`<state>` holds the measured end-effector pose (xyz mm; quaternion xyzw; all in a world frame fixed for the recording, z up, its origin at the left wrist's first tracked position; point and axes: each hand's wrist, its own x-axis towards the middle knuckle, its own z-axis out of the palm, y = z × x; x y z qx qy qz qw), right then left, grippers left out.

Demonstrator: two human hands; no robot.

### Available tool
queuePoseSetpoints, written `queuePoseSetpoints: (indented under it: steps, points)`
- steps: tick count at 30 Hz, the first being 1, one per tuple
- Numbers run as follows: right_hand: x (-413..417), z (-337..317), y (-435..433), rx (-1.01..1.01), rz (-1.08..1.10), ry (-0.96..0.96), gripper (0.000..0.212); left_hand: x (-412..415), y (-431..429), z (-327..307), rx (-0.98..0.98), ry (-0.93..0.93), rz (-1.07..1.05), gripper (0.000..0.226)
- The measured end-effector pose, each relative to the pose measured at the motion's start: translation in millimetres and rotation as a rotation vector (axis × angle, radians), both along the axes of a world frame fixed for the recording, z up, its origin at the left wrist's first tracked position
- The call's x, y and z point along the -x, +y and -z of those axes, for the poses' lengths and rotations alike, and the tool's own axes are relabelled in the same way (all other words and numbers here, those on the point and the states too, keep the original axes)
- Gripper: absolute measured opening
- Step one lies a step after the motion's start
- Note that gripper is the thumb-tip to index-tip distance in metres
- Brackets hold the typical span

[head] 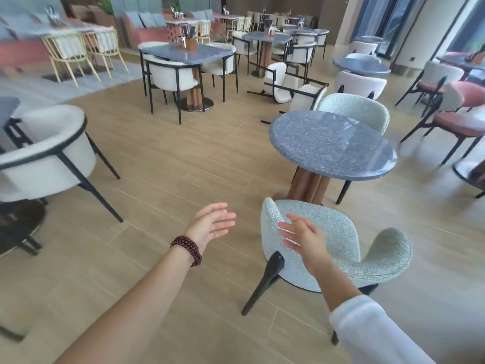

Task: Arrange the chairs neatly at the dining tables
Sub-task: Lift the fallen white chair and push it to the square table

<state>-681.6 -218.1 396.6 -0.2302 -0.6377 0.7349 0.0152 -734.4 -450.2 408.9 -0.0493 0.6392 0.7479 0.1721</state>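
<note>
A pale green upholstered chair point(338, 240) with black legs stands in front of me, facing a round blue-grey table point(330, 143). A second green chair point(357, 109) sits on the table's far side. My right hand point(301, 237) hovers over the near chair's seat with straight fingers, holding nothing. My left hand point(212, 222), with a dark bead bracelet on the wrist, is open in the air left of the chair. Beyond the table, two white chairs point(283, 85) lie tipped over on the floor.
A white armchair point(49, 153) with a black frame stands at the left. A square blue table point(189, 52) with white chairs is at the back centre. Pink-seated chairs point(456, 119) stand at the right. Wooden floor spreads between them.
</note>
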Motion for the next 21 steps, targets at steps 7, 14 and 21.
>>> queuePoseSetpoints:
  steps: [7, 14, 21]
  points:
    - [42, -8, -79, 0.032, -0.061, 0.043, 0.027, 35, -76, -13, 0.029, 0.051, 0.002, 0.017]
    - [100, -13, -108, 0.034, -0.106, 0.064, 0.028, 92, -112, -14, 0.005, 0.064, -0.037, 0.016]
    - [194, -7, -109, 0.082, -0.095, 0.075, 0.026, 189, -119, -19, 0.004, 0.095, -0.025, 0.016]
